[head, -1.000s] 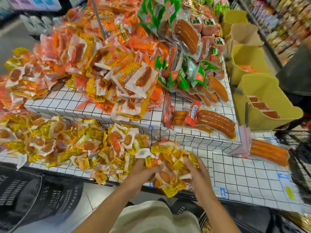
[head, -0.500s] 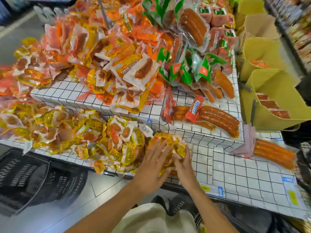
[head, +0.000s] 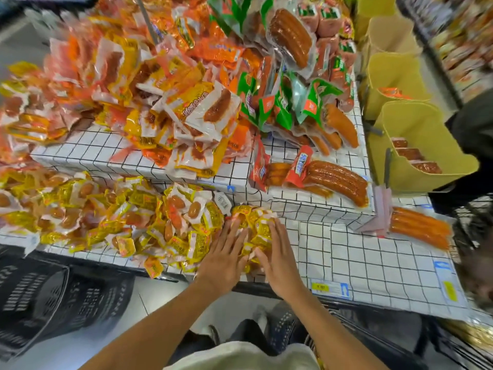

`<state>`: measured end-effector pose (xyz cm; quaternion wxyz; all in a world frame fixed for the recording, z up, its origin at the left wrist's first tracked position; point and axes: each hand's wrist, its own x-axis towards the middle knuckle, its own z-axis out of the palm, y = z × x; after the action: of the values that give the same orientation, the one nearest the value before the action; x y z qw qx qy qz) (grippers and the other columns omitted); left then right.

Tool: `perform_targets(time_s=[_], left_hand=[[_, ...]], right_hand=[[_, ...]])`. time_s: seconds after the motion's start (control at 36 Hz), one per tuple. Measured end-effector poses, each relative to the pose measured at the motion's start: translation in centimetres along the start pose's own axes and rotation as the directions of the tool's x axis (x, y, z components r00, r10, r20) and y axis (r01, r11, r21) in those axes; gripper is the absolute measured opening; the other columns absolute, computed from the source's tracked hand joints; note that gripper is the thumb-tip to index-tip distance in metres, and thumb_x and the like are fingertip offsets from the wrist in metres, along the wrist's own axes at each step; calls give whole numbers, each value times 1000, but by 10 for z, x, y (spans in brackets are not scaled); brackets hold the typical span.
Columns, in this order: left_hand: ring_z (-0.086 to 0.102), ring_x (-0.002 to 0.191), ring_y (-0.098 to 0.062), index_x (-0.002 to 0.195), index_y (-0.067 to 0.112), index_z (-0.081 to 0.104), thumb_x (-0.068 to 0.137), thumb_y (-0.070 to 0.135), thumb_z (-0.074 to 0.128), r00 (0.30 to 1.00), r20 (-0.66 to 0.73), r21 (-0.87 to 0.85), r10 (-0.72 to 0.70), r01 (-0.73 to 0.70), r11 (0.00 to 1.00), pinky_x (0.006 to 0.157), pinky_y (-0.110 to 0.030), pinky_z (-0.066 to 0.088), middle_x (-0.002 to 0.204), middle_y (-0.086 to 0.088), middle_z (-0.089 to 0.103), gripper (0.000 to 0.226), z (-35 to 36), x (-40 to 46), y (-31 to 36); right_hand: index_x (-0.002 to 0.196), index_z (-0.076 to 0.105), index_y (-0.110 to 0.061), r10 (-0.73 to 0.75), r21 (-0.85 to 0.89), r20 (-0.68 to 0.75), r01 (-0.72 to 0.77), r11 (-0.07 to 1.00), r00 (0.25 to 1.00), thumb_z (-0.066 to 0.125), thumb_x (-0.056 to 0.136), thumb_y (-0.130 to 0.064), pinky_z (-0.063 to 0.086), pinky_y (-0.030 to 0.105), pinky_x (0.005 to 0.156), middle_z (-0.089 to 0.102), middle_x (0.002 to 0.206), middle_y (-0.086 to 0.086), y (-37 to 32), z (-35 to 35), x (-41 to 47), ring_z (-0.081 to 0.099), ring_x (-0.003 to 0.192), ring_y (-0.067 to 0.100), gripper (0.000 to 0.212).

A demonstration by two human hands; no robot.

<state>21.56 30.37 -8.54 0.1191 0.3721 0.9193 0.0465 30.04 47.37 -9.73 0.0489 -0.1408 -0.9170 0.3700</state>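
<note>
A small heap of yellow sausage snack packets (head: 252, 222) lies on the lower shelf of a white grid-patterned display (head: 373, 263). My left hand (head: 224, 260) lies flat with straight fingers against the heap's left side. On the heap's right side my right hand (head: 277, 255) presses with straight fingers too. Both palms face down, and the heap sits between them. It joins the larger spread of yellow packets (head: 120, 214) to the left.
The upper tier carries piled orange-and-white sausage packs (head: 197, 108), green packs (head: 282, 102) and long vacuum-packed sausages (head: 336, 180). Another sausage pack (head: 418, 225) lies at the right. Yellow bins (head: 426, 145) stand at the far right. Black baskets (head: 53, 295) sit on the floor at the left.
A second ago both hands gripped a bunch of yellow packets above the shelf edge. The bunch now lies on the shelf, and both hands have flattened against it.
</note>
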Motion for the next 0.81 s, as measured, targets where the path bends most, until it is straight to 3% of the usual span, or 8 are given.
perform_targets(time_s=[0.06,0.17,0.28,0.36,0.44,0.64,0.75,0.81], left_hand=[[-26,150,-27,157,24,-18,103,55,2,1000,13,18,7,-7,1000,126,-46,1,163,-6,-29,65,-5,3,2],[-28,150,-26,159,26,-13,104,56,13,998,39,-29,51,-50,998,124,-44,-10,163,-4,-29,68,-18,3,3],[-21,152,-25,160,22,-2,104,48,29,986,14,-69,167,-166,984,124,-45,-9,166,-5,-19,69,-30,-11,-3],[-18,153,-29,160,17,1,103,43,37,972,36,-66,233,-231,971,125,-50,-3,166,-7,-17,72,-37,-21,-10],[-13,154,-30,160,19,-4,101,45,41,954,58,-59,293,-290,955,124,-47,-4,167,-6,-13,78,-40,-32,-16],[2,155,-28,159,21,15,100,38,52,853,23,-186,521,-508,841,123,-49,19,168,-1,3,71,-33,-65,-43],[15,153,-30,156,14,30,97,33,58,814,-42,-239,579,-571,785,123,-49,22,164,-4,24,67,-19,-94,-59],[12,154,-28,155,15,31,97,32,59,828,-1,-265,560,-541,799,123,-47,19,164,-2,23,67,-10,-108,-66]], right_hand=[[162,10,-21,51,-7,1,-51,999,999,43,104,-50,15,44,128,0,171,-2,-2,-2,4,-3,158,19,73],[163,5,-26,88,-82,-13,-89,993,996,35,100,-61,9,39,128,-3,170,-7,-8,-9,-1,-9,157,15,78],[162,3,-32,135,-40,-100,-139,989,986,42,101,-59,2,23,123,-9,168,-18,-22,-13,-27,-10,155,4,77],[163,6,-30,211,23,-135,-210,977,968,48,102,-53,6,22,123,-3,170,-12,-35,-13,-52,-5,155,2,77],[161,11,-32,268,17,-162,-269,963,950,52,102,-47,2,12,119,4,168,-11,-47,-8,-82,-4,151,-3,73],[161,23,-25,435,76,-161,-428,900,886,55,102,-42,23,36,126,18,167,-8,-71,7,-157,19,154,13,70],[157,32,-29,413,81,-170,-405,911,895,56,102,-41,22,23,123,26,159,-21,-77,21,-199,23,148,-2,62],[155,36,-31,415,95,-149,-405,910,898,57,101,-41,22,22,121,30,159,-19,-78,29,-216,25,147,-3,59]])
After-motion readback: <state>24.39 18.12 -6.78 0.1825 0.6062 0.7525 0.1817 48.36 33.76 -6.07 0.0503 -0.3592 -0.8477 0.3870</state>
